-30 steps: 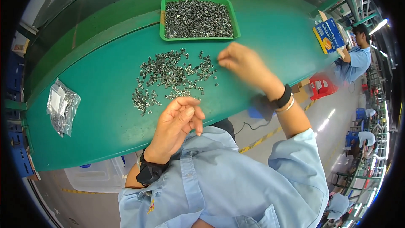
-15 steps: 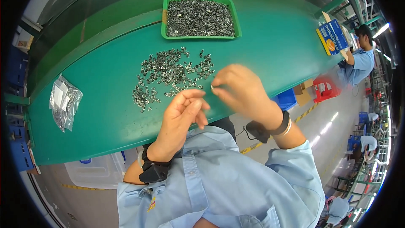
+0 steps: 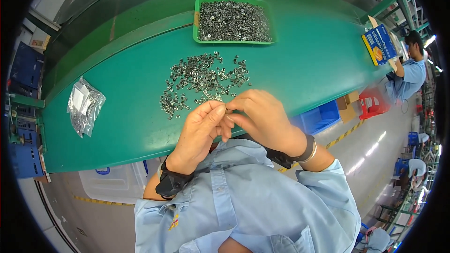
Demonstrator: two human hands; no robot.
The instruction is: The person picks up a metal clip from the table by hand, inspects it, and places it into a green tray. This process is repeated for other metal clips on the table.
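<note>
My left hand [image 3: 199, 130] and my right hand [image 3: 266, 118] meet fingertip to fingertip over the near edge of the green table. A small metal part is pinched by the right thumb and fingers, mostly covered by them. My left thumb and forefinger are pressed together right beside it; whatever lies between them is hidden. Just beyond the hands, a loose pile of small shiny metal parts [image 3: 199, 76] spreads over the tabletop. Farther back stands a green tray [image 3: 234, 42] filled with many similar small metal pieces.
A clear plastic bag [image 3: 85, 107] of parts lies at the left of the green table [image 3: 126, 126]. A blue and yellow box [image 3: 378, 44] stands at the far right, near a seated person [image 3: 407, 72]. Below the edge are a blue bin [image 3: 323, 118], a red stool [image 3: 372, 105] and a clear container [image 3: 110, 187].
My right hand has come down and left, bringing its small part to my left fingertips. The left thumb and forefinger have closed together. The whole view has shifted slightly.
</note>
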